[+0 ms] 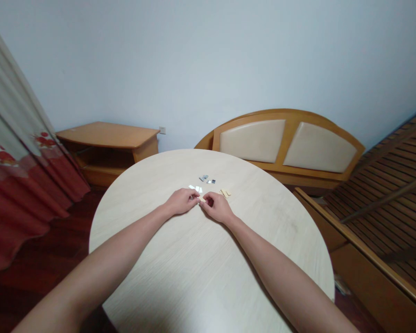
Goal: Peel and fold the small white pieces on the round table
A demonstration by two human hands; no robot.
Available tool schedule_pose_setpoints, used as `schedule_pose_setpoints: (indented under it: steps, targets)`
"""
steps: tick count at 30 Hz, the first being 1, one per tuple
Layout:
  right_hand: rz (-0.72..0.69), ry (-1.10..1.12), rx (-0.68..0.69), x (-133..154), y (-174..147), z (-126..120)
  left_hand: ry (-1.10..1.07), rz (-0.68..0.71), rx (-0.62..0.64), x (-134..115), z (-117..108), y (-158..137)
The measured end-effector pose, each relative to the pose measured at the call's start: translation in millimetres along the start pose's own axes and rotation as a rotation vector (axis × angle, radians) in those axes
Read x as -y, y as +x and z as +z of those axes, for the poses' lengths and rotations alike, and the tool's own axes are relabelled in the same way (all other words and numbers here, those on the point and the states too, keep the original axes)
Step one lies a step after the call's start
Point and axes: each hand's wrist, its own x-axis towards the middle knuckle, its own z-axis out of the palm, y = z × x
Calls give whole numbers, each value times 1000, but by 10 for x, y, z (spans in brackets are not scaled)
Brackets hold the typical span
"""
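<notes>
Close together over the middle of the round table, my left hand (183,201) and my right hand (217,207) meet at the fingertips. Between them shows a small flat beige piece (202,200), partly covered by the fingers. Both hands are closed in a pinch on it. Just beyond my left fingertips lie several small white rectangular pieces (198,189). A little pile of beige strips (225,192) rests beside my right hand. Farther back sit a few small grey pieces (204,177) and a dark square (213,181). Their exact kind is too small to tell.
The pale wooden round table (180,268) bears everything. Behind it stand a low wooden cabinet (111,135) on the left and a padded headboard (253,138) on the right. A slatted bed frame (384,208) is at the right, a curtain (14,185) at the left.
</notes>
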Motion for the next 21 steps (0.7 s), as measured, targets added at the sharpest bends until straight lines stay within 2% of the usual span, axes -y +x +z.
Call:
schedule_pose_setpoints:
  steps: [13,21]
  targets:
    - [-56,48,-76,-14,-2,17,-37,2,-113,-52,-21,7]
    - [-99,41,-156,-31,15,13,-55,-9,-134,-65,-27,-3]
